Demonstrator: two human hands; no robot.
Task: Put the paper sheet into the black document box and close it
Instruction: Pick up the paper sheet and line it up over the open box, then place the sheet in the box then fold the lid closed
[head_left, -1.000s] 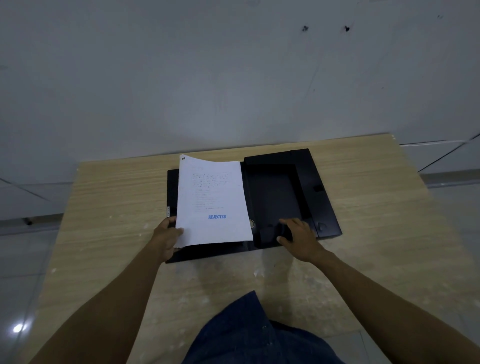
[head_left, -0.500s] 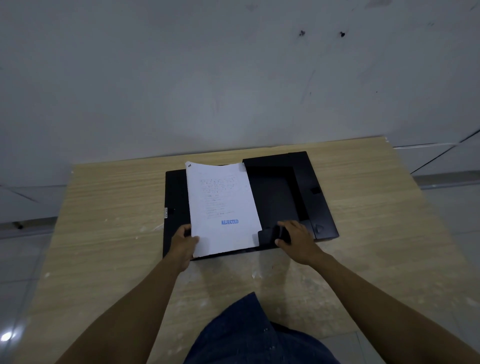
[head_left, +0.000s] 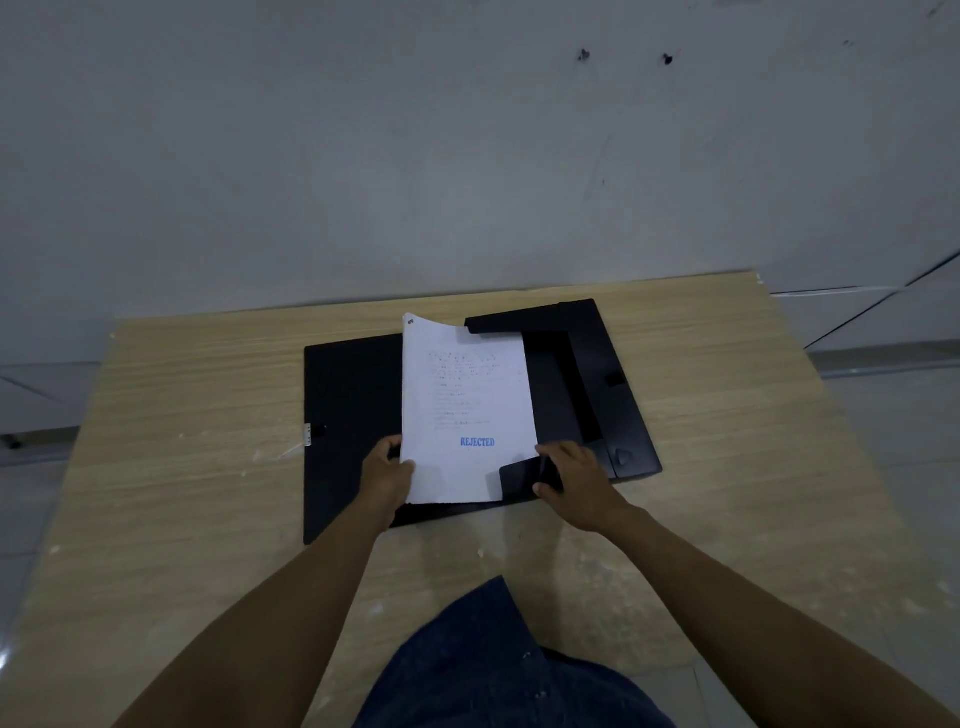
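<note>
The black document box (head_left: 353, 395) lies open and flat on the wooden table (head_left: 197, 395), its tray part on the right. A white paper sheet (head_left: 467, 405) with a blue "REJECTED" stamp hangs over the middle of the box, its far end over the tray's back flap. My left hand (head_left: 387, 475) grips the sheet's near left corner. My right hand (head_left: 571, 480) holds the tray's near black flap (head_left: 522, 475), which overlaps the sheet's near right corner.
A grey wall rises right behind the table's far edge. Tiled floor shows to the left and right of the table. My blue-clad knee (head_left: 483, 660) sits under the near edge. The box's lid clasp (head_left: 614, 378) lies at the right.
My left hand has carried the sheet to the right, from over the box's left half toward the tray. My right hand stays on the near flap.
</note>
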